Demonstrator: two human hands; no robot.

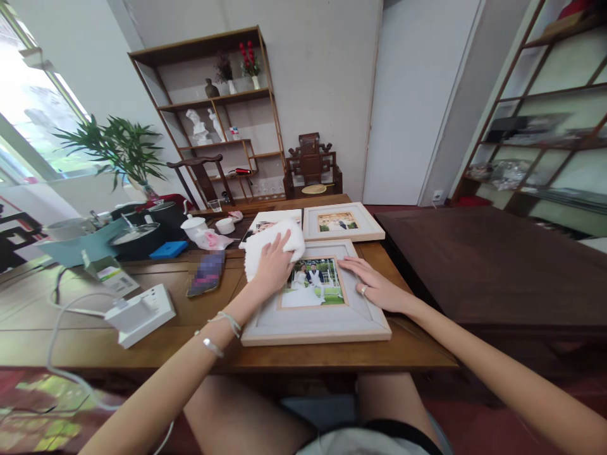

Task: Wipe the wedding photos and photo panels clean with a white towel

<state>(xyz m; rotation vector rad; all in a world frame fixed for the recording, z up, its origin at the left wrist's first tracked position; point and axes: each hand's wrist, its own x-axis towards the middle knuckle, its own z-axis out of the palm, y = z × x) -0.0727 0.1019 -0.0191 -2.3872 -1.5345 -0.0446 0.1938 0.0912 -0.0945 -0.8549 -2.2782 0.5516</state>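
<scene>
A large pale picture frame [327,319] with a wedding photo lies flat on the wooden table [95,347] in front of me. My left hand [274,265] presses a white cloth [272,243] onto the frame's upper left corner, fingers closed over the cloth. My right hand [374,284] lies flat and open on the frame's right border, a ring on one finger. A second, smaller framed photo [342,222] rests just behind, and a loose photo print [258,226] lies partly under the cloth.
A white power strip [142,313] with cables, a phone [206,273], a teapot [195,227], cups and dark pots [140,237] crowd the table's left. A dark wooden table [488,265] stands at right. Shelves, a chair and a plant line the back.
</scene>
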